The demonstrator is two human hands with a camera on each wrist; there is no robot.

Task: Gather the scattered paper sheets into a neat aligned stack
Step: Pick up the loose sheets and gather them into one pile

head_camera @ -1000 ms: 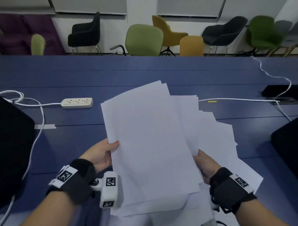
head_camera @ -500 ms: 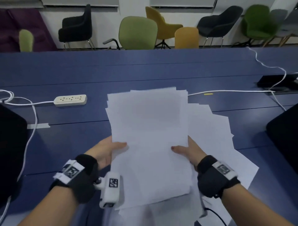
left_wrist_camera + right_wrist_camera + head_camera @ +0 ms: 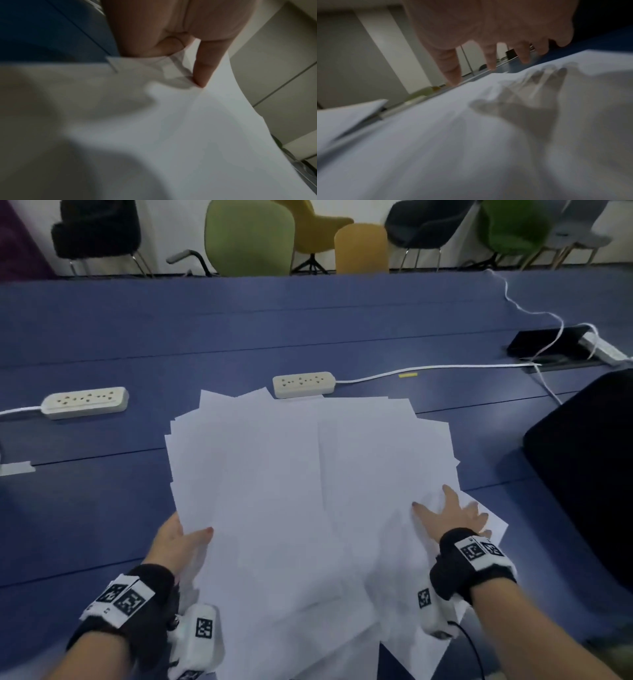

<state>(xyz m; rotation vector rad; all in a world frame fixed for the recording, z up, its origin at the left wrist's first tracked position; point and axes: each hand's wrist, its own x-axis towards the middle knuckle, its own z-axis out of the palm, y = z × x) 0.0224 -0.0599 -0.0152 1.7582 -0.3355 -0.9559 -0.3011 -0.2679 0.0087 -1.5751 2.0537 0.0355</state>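
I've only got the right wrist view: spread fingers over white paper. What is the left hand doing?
Observer: The left hand pinches the left edge of the sheets, thumb on top.
Operator: Are the sheets squared up?
Observer: No. In the head view they fan out in two overlapping piles, with corners sticking out at the far side.
Operator: Anything in the way ahead?
Observer: A power strip lies right at the sheets' far edge.
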